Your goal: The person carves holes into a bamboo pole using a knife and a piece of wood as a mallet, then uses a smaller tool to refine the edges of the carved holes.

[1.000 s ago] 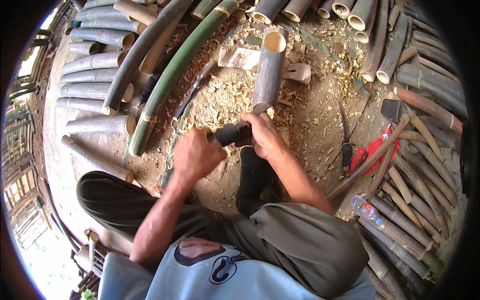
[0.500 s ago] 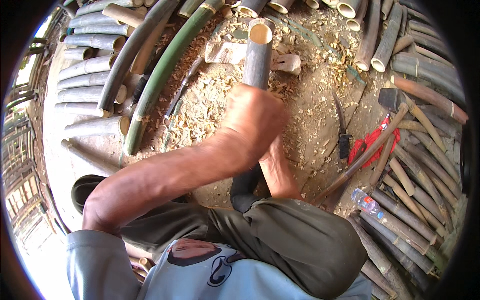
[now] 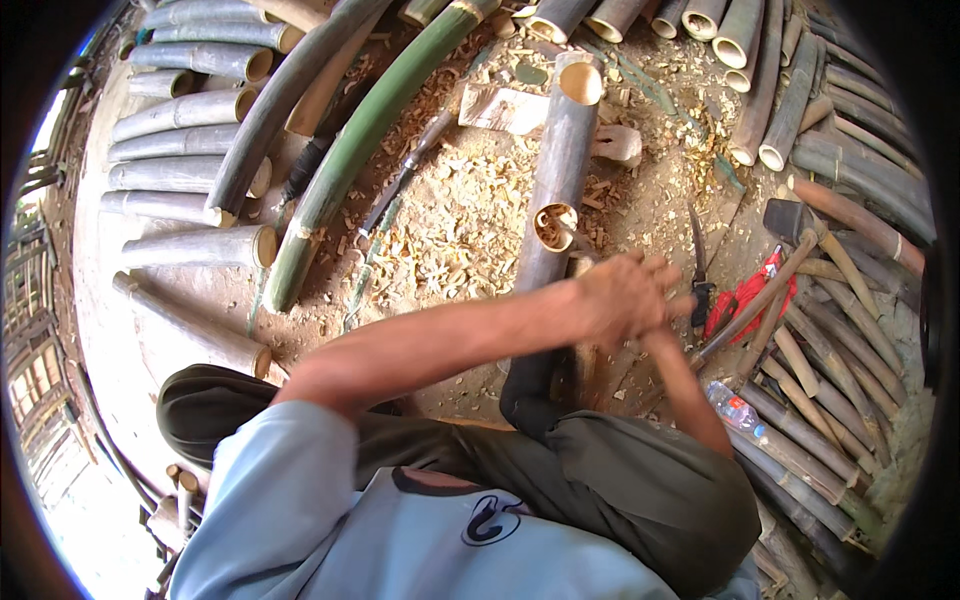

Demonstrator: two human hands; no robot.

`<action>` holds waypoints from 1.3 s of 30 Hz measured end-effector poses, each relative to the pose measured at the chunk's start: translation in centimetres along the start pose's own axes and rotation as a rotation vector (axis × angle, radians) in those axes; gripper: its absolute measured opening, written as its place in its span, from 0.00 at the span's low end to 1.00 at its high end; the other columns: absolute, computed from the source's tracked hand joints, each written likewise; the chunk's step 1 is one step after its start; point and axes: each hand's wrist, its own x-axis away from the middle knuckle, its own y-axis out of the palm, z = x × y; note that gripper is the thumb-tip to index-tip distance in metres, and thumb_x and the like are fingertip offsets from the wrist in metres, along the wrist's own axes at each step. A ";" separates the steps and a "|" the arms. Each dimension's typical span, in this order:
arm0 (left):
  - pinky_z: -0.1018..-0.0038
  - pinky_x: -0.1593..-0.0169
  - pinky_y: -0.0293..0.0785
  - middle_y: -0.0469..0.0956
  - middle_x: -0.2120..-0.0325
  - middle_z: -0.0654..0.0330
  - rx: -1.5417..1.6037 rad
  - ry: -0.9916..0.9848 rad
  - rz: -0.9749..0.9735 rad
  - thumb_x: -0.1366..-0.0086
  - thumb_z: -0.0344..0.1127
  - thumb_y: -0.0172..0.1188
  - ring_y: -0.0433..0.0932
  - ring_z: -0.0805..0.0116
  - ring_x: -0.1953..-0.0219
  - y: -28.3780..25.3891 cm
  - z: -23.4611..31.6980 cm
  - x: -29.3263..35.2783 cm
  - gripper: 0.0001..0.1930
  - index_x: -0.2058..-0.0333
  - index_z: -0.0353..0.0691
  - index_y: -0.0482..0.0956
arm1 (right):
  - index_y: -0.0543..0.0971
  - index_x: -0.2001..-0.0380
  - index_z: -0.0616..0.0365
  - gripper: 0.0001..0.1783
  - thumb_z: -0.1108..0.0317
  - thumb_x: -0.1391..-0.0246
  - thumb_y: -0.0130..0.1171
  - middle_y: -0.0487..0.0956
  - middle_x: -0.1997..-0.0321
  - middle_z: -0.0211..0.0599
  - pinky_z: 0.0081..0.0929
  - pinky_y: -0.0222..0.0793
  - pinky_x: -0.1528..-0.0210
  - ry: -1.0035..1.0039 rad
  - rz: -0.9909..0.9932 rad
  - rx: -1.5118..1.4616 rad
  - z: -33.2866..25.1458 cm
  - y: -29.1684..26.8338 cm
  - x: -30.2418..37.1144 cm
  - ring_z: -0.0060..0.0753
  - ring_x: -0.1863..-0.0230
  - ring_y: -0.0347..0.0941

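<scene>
A grey bamboo tube (image 3: 560,150) slants up from under my left forearm, its cut end pointing away. A round opening (image 3: 553,228) in its side holds some shavings. My left hand (image 3: 620,295) is to the right of the tube, apart from the opening, blurred by motion. Several of its fingers point right, but I cannot tell whether they grip anything. My right hand (image 3: 652,330) meets it from below right, its fingers mostly hidden behind the left. A brown wooden piece (image 3: 598,365), smeared, shows below my hands; I cannot tell whether either holds it.
A pale wood block (image 3: 505,108) lies by the tube's far end. Left are a long-handled chisel-like tool (image 3: 410,168) and a green bamboo pole (image 3: 370,140). Right lie a curved knife (image 3: 698,260), red cloth (image 3: 742,300), a mallet (image 3: 790,218) and a plastic bottle (image 3: 733,405). Bamboo lengths surround me.
My left hand has swung right, off the bamboo tube, uncovering the side opening. My right hand has moved right and meets the left. The whole view has shifted slightly.
</scene>
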 end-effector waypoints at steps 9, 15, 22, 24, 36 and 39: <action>0.52 0.47 0.78 0.56 0.37 0.37 0.451 -0.380 0.556 0.52 0.16 0.61 0.73 0.34 0.45 1.0 -5.9 -1.0 0.47 0.34 0.54 0.57 | 0.73 0.55 0.63 0.22 0.58 0.47 0.61 0.79 0.56 0.53 0.48 0.73 0.52 -0.091 -0.048 0.726 -12.6 -10.2 -8.9 0.55 0.54 0.77; 0.52 0.43 0.75 0.55 0.37 0.37 0.590 -0.520 1.048 0.53 0.11 0.56 0.68 0.31 0.43 2.2 -6.8 1.1 0.49 0.32 0.53 0.55 | 0.75 0.62 0.58 0.16 0.61 0.51 0.63 0.81 0.63 0.42 0.42 0.70 0.53 -0.582 -0.106 1.009 -18.4 -9.5 -11.8 0.45 0.59 0.78; 0.53 0.39 0.70 0.55 0.38 0.37 0.623 -0.553 1.198 0.59 0.13 0.64 0.64 0.34 0.39 3.2 -5.9 1.6 0.54 0.31 0.48 0.53 | 0.80 0.68 0.59 0.14 0.64 0.59 0.68 0.80 0.70 0.38 0.37 0.71 0.53 -0.745 -0.147 1.053 -20.1 -8.1 -11.8 0.40 0.65 0.77; 0.53 0.37 0.68 0.55 0.40 0.37 0.628 -0.572 0.931 0.59 0.15 0.64 0.63 0.34 0.39 2.8 -4.6 0.9 0.54 0.31 0.48 0.52 | 0.80 0.66 0.62 0.15 0.65 0.57 0.67 0.81 0.67 0.42 0.39 0.74 0.53 -0.441 -0.471 0.945 -18.9 -9.8 -11.0 0.42 0.61 0.77; 0.54 0.37 0.70 0.54 0.36 0.28 0.793 -0.221 0.264 0.63 0.22 0.69 0.69 0.32 0.40 2.9 -3.3 4.2 0.63 0.29 0.59 0.43 | 0.65 0.36 0.53 0.40 0.69 0.53 0.66 0.68 0.35 0.46 0.32 0.55 0.30 0.052 -0.457 0.048 -7.8 -2.1 -1.4 0.35 0.31 0.60; 0.56 0.39 0.70 0.63 0.41 0.35 0.765 -0.182 0.084 0.66 0.22 0.69 0.70 0.37 0.40 2.9 -4.7 5.2 0.60 0.30 0.57 0.51 | 0.63 0.37 0.55 0.42 0.70 0.55 0.71 0.68 0.42 0.45 0.34 0.65 0.37 0.113 -0.279 -0.127 -9.8 1.6 -0.8 0.37 0.37 0.65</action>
